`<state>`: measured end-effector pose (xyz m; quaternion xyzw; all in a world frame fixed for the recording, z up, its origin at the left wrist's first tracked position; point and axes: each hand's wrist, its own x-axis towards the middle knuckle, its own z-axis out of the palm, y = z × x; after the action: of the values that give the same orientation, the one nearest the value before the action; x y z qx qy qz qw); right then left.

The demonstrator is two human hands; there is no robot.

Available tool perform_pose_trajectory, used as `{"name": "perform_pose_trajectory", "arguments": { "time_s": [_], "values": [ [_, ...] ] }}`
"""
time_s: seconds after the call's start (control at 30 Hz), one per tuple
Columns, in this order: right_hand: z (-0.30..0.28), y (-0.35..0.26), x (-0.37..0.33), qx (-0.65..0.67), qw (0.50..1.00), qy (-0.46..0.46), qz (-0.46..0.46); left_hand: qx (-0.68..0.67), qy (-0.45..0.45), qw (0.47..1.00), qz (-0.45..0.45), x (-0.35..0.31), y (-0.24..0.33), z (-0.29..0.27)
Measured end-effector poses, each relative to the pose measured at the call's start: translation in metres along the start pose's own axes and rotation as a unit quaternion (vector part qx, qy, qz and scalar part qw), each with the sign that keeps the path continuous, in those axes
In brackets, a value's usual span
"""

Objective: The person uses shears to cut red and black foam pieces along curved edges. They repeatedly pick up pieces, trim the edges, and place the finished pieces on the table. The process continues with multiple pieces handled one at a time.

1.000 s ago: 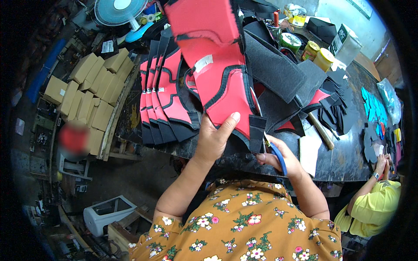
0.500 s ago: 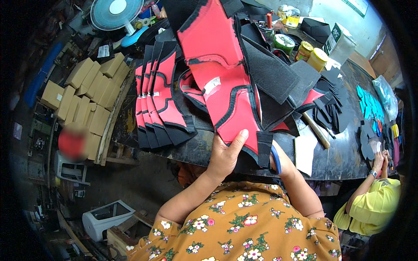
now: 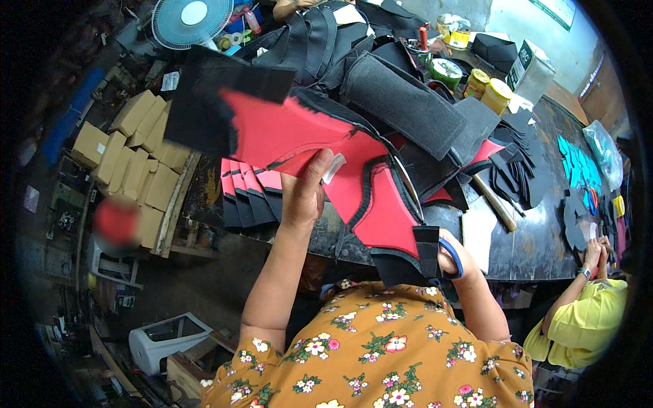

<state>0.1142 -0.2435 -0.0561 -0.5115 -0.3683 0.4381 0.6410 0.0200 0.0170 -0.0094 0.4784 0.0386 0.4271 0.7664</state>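
A long red panel with black edging (image 3: 391, 217) stretches across the front of the table, a wide black flap (image 3: 204, 102) at its far left end. My left hand (image 3: 304, 197) is closed on its near edge, thumb on top beside a small white label (image 3: 334, 167), fingers hidden underneath. At the panel's right end, my right hand (image 3: 457, 258) is partly behind a black tab (image 3: 426, 250). A blue loop, apparently a scissors handle (image 3: 449, 259), shows in this hand; its blades are hidden. Similar red and black panels (image 3: 253, 194) lie overlapped behind my left forearm.
Grey-black fabric pieces (image 3: 401, 102) are heaped behind the panel. A wooden-handled tool (image 3: 494, 204) lies by a white sheet (image 3: 479, 234). Jars (image 3: 496, 95) and a fan (image 3: 192, 17) stand farther back. Cardboard boxes (image 3: 146, 177) are at left; a co-worker in yellow (image 3: 585, 319) at right.
My left hand has slid from the panel's near end up to its middle. The panel has turned, its far end swinging left over the overlapped panels. My right hand has moved slightly right and nearer.
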Motion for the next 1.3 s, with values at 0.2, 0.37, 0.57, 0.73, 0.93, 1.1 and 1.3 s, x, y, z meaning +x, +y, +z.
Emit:
{"name": "perform_pose_trajectory", "arguments": {
  "time_s": [0.2, 0.37, 0.57, 0.73, 0.93, 1.1, 1.3],
  "values": [
    [0.009, 0.004, -0.021, 0.019, 0.999, 0.02, -0.018, 0.258, -0.042, 0.965, 0.036, -0.012, 0.016, 0.005],
    [0.024, 0.002, -0.021, 0.122, 0.972, 0.122, 0.162, 0.293, -0.055, 0.951, 0.08, -0.035, 0.022, 0.022],
    [0.031, 0.004, -0.033, -0.015, 0.995, 0.075, 0.062, 0.289, -0.043, 0.956, 0.025, -0.049, 0.038, 0.016],
    [0.024, 0.013, -0.04, 0.017, 0.992, 0.101, 0.075, 0.26, -0.036, 0.965, 0.018, -0.054, 0.036, 0.016],
    [0.02, 0.006, -0.046, 0.031, 0.995, 0.02, 0.09, 0.202, -0.018, 0.972, -0.119, -0.059, 0.035, 0.014],
    [0.02, 0.005, -0.034, -0.072, 0.997, 0.021, -0.02, 0.229, -0.061, 0.966, -0.105, -0.064, 0.024, 0.02],
    [0.012, -0.005, -0.032, -0.021, 0.996, 0.057, 0.063, 0.148, -0.054, 0.973, -0.167, -0.059, 0.01, 0.02]
  ]
}}
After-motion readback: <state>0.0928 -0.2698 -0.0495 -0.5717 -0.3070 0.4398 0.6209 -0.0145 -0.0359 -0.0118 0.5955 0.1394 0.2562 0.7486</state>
